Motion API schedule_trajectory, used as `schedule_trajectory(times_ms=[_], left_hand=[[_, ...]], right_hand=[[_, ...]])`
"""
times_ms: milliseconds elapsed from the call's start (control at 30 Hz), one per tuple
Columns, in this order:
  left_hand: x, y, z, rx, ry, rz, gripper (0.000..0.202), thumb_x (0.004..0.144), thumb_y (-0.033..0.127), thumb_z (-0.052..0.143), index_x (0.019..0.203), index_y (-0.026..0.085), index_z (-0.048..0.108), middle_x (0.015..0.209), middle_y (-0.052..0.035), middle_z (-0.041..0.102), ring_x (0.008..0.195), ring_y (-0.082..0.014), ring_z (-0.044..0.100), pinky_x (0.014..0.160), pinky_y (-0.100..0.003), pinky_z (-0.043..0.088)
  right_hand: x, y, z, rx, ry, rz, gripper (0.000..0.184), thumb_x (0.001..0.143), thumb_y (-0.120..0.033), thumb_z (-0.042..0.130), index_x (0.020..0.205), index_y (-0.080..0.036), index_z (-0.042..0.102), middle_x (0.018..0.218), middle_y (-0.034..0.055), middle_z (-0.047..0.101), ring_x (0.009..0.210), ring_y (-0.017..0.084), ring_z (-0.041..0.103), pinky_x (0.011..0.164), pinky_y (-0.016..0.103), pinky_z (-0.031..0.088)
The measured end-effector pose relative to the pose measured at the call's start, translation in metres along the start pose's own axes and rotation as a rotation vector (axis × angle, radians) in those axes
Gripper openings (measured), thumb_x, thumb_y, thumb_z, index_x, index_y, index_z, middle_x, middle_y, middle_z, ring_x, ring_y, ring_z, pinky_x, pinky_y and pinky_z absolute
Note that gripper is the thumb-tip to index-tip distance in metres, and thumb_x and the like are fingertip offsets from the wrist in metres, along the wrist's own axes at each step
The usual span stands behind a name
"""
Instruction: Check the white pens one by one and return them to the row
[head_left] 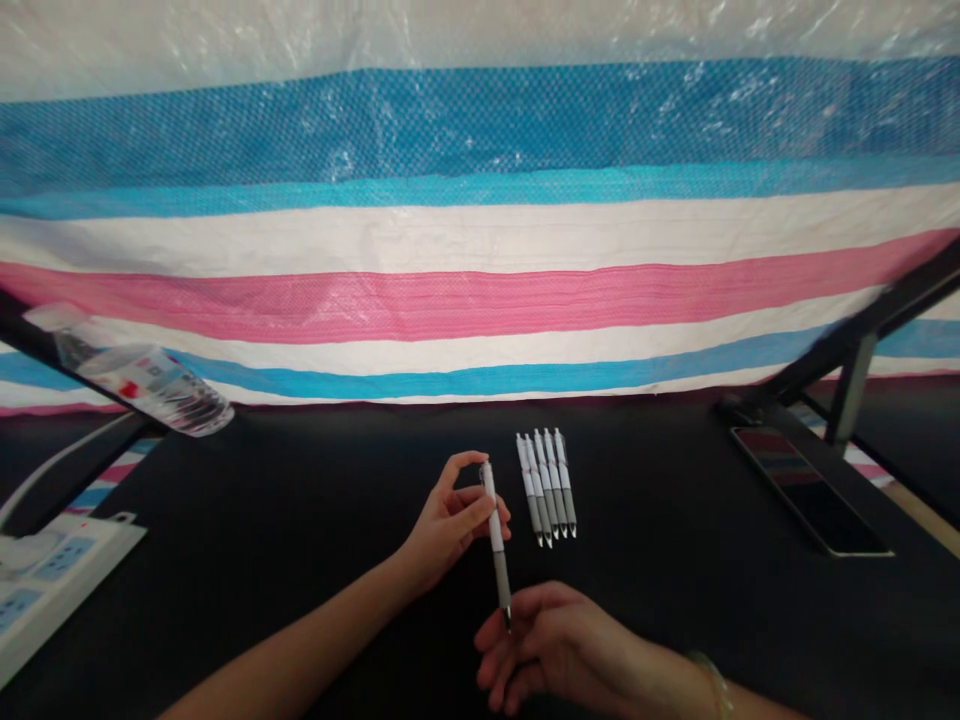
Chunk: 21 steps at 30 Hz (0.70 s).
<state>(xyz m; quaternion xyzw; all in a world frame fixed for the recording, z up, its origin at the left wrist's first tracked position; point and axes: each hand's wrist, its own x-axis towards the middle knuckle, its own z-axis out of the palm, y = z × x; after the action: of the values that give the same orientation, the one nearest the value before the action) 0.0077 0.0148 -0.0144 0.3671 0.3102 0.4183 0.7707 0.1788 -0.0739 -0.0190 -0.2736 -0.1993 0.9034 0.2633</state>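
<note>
Left hand (448,520): some fingers hidden behind pen (496,534). Right hand (574,645): contact with pen tip, cannot tell. Pen left of five-pen row (547,488), pinched in left fingers, forefinger at top end. Right fingers loosely parted, on row's near side.

Left hand (442,530) partly hidden behind the pen (497,538), power strip (94,565) cut off by the left edge.

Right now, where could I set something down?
The black tabletop looks bare between the row of five white-grey pens and the rectangular black phone, and between the clear plastic bottle and the left hand. The middle is crowded: that hand holds another white-grey pen, its tip by the right hand.
</note>
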Motion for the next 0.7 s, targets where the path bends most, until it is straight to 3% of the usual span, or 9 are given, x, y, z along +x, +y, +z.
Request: schedule_trajectory(times_ms=[100,233,367,500,600,700], left_hand=[[0.001,0.002,0.001,0.027,0.024,-0.002,0.055,0.08,0.031,0.082,0.122,0.024,0.047,0.077,-0.0039,0.076,0.064,-0.0187,0.071,0.067,-0.032,0.057],[0.006,0.01,0.002,0.133,0.13,0.034,0.061,0.078,0.034,0.083,0.126,0.022,0.048,0.079,-0.0044,0.076,0.066,-0.0194,0.072,0.069,-0.033,0.058],[0.019,0.021,0.0,0.371,0.166,0.079,0.067,0.077,0.036,0.081,0.132,0.021,0.047,0.077,-0.0029,0.075,0.066,-0.021,0.073,0.065,-0.032,0.057],[0.041,0.024,-0.002,0.728,0.176,0.194,0.051,0.072,0.028,0.08,0.119,0.021,0.06,0.087,-0.0007,0.069,0.055,-0.0146,0.066,0.055,-0.026,0.051],[0.059,0.021,0.001,0.943,0.191,0.293,0.045,0.065,0.019,0.081,0.108,0.02,0.068,0.088,0.0001,0.063,0.052,-0.0114,0.058,0.056,-0.026,0.047],[0.067,0.016,0.006,0.966,0.217,0.332,0.037,0.06,0.015,0.082,0.095,0.018,0.07,0.09,0.0,0.058,0.049,-0.0088,0.05,0.057,-0.026,0.046]], right_hand=[[-0.002,0.001,-0.004,-0.152,-0.025,0.041,0.027,0.066,-0.017,0.058,0.081,-0.007,0.078,0.08,0.0123,0.075,0.067,0.016,0.067,0.059,0.022,0.044],[-0.013,-0.011,-0.003,-0.636,0.001,0.038,0.02,0.069,-0.016,0.065,0.082,-0.013,0.08,0.069,0.0012,0.07,0.057,0.009,0.055,0.054,0.018,0.039],[-0.023,-0.024,0.005,-1.102,0.128,-0.207,0.02,0.074,-0.016,0.06,0.082,-0.017,0.078,0.068,-0.0006,0.066,0.058,0.011,0.053,0.054,0.02,0.038],[-0.022,-0.026,0.005,-1.557,0.169,-0.54,0.016,0.069,-0.013,0.057,0.078,-0.018,0.07,0.071,0.0014,0.063,0.065,0.015,0.053,0.061,0.026,0.036],[-0.018,-0.024,0.002,-1.751,0.161,-0.614,0.011,0.071,-0.013,0.055,0.075,-0.019,0.063,0.069,0.0015,0.06,0.063,0.015,0.05,0.059,0.028,0.032],[-0.015,-0.025,-0.002,-1.904,0.228,-0.676,0.008,0.077,-0.014,0.054,0.073,-0.019,0.059,0.069,0.003,0.06,0.064,0.016,0.049,0.058,0.03,0.03]])
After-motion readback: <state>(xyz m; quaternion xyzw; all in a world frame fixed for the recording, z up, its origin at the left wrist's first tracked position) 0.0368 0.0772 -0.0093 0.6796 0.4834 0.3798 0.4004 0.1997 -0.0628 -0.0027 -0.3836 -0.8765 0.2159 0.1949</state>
